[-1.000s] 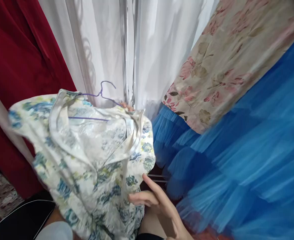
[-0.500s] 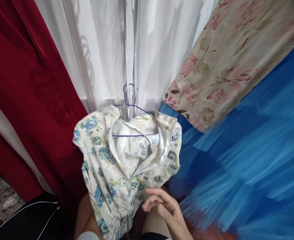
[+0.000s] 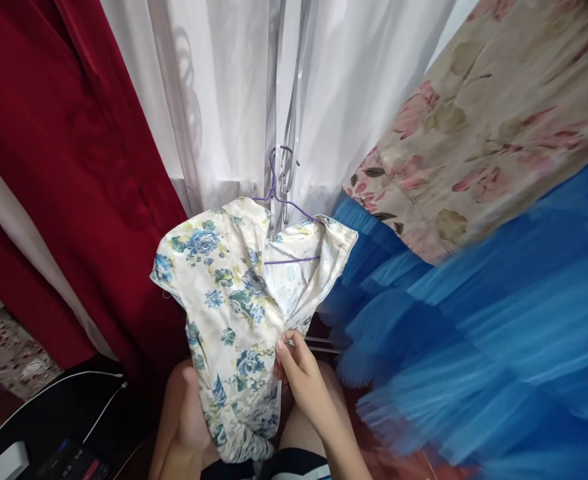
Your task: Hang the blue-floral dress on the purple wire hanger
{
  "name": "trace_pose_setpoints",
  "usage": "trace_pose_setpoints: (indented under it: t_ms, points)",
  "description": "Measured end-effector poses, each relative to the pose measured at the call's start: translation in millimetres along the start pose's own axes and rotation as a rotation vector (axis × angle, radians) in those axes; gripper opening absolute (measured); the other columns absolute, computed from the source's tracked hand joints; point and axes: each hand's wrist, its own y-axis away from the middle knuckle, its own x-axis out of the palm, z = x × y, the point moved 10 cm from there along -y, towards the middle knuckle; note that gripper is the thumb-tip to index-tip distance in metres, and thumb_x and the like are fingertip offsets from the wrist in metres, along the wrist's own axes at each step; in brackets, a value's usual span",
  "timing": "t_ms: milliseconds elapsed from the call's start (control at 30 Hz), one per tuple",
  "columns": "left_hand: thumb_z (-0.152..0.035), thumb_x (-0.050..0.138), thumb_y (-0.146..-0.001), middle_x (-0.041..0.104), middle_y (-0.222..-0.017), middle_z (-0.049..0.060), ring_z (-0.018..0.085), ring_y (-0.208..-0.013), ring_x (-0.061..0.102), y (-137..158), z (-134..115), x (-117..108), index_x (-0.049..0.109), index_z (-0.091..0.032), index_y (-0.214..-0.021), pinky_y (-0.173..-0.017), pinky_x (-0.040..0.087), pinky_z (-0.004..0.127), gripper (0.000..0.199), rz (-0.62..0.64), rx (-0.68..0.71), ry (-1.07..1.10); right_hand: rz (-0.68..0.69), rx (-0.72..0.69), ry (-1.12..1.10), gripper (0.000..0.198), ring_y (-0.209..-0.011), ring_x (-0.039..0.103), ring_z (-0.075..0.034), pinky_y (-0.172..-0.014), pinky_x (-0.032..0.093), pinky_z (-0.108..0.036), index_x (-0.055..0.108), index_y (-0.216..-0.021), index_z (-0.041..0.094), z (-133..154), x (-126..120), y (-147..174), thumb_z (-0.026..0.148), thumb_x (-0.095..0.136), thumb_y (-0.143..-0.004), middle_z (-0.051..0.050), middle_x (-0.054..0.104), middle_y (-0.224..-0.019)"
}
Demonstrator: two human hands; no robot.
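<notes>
A white short-sleeved blouse with blue and green flowers point(image 3: 214, 280) hangs in front of me on a purple wire hanger point(image 3: 274, 190). My right hand point(image 3: 301, 370) is closed, with thumb and fingertips pinching the blouse's front edge just below the V of the neckline. At the blouse's lower left side is my left hand point(image 3: 193, 413), its thumb stretched upward. The other fingers of that hand are mostly hidden behind the cloth. Gathered fabric bunches at the blouse's hem, above my lap.
White curtains point(image 3: 229, 87) with hanging ribbons point(image 3: 285, 100) are behind the hanger. Dark red cloth point(image 3: 99, 167) drapes at left. A beige floral fabric point(image 3: 424, 153) and blue tulle point(image 3: 499, 320) fill the right. A white cable point(image 3: 101, 413) and small white box point(image 3: 7, 461) lie at lower left.
My right hand has moved up and taken hold of the blouse's front edge. The blouse's right front has folded inward, and my left hand has come into fuller view.
</notes>
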Motion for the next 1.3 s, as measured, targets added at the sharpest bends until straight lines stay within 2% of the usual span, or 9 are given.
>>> trace_pose_setpoints:
  t_ms: [167,233,367,467,567,633,867,1100,1300]
  points:
    - [-0.035,0.081,-0.071,0.071,-0.114,0.011,0.034,-0.113,0.064,13,32,18,0.059,-0.021,-0.131,-0.097,0.053,0.046,0.065,0.145,-0.313,0.225,0.069,-0.061,0.082,0.037,-0.056,0.045,-0.013,-0.057,0.035,-0.025,0.050,-0.076,0.020,14,9,-6,0.051,0.049,-0.096,0.003,0.049,-0.059]
    - [-0.032,0.078,-0.074,0.067,-0.120,0.011,0.031,-0.115,0.064,1,33,6,0.053,-0.022,-0.133,-0.099,0.051,0.044,0.064,0.007,-0.208,0.166,0.023,-0.059,0.062,0.038,-0.055,0.044,-0.012,-0.056,0.034,-0.025,0.051,-0.072,0.020,14,2,-3,0.051,0.054,-0.094,0.004,0.048,-0.057]
    - [-0.026,0.077,-0.075,0.052,-0.136,0.012,0.028,-0.125,0.053,3,3,-21,0.045,-0.025,-0.132,-0.105,0.045,0.042,0.065,-0.370,0.289,-0.162,-0.045,0.013,0.022,0.039,-0.049,0.043,-0.011,-0.049,0.031,-0.025,0.055,-0.068,0.019,6,-9,9,0.052,0.065,-0.086,0.001,0.056,-0.055]
    - [-0.022,0.072,-0.078,0.055,-0.129,0.011,0.028,-0.124,0.053,13,-5,22,0.057,-0.024,-0.119,-0.107,0.042,0.043,0.044,-0.138,0.452,-0.391,-0.038,0.065,-0.005,0.037,-0.046,0.044,-0.011,-0.047,0.033,-0.024,0.060,-0.069,0.017,1,-7,16,0.050,0.069,-0.082,-0.002,0.063,-0.056]
    - [-0.023,0.060,-0.087,0.065,-0.106,0.008,0.023,-0.102,0.064,20,16,64,0.063,-0.022,-0.106,-0.092,0.051,0.036,0.019,0.178,0.309,-0.396,-0.023,0.063,-0.032,0.035,-0.046,0.046,-0.010,-0.047,0.034,-0.023,0.060,-0.067,0.016,3,-3,17,0.046,0.072,-0.080,-0.003,0.064,-0.055]
    - [-0.027,0.052,-0.093,0.067,-0.086,0.005,0.020,-0.081,0.065,22,27,76,0.063,-0.020,-0.097,-0.076,0.052,0.030,0.013,0.258,0.197,-0.332,-0.026,0.050,-0.040,0.034,-0.044,0.046,-0.010,-0.046,0.033,-0.022,0.060,-0.067,0.015,9,-3,14,0.044,0.073,-0.080,-0.002,0.064,-0.054]
    - [-0.024,0.052,-0.089,0.065,-0.093,0.006,0.021,-0.088,0.062,15,2,67,0.059,-0.021,-0.099,-0.080,0.049,0.030,0.012,0.153,0.309,-0.283,0.045,0.012,-0.018,0.034,-0.042,0.046,-0.010,-0.044,0.035,-0.022,0.065,-0.069,0.014,31,14,3,0.045,0.074,-0.079,-0.002,0.063,-0.051]
    - [-0.018,0.050,-0.089,0.055,-0.074,0.000,0.016,-0.072,0.054,13,2,67,0.048,-0.021,-0.076,-0.070,0.044,0.026,0.014,0.204,0.340,-0.387,0.004,0.014,-0.081,0.034,-0.038,0.041,-0.007,-0.041,0.031,-0.021,0.064,-0.065,0.014,31,10,-3,0.043,0.070,-0.081,-0.001,0.062,-0.048]
    - [-0.023,0.051,-0.091,0.057,-0.077,0.003,0.019,-0.075,0.057,17,1,70,0.048,-0.022,-0.076,-0.072,0.045,0.029,0.016,0.280,0.346,-0.487,-0.053,-0.169,-0.106,0.028,-0.037,0.037,-0.006,-0.038,0.026,-0.021,0.067,-0.066,0.015,120,-9,-60,0.040,0.073,-0.076,0.003,0.056,-0.046]
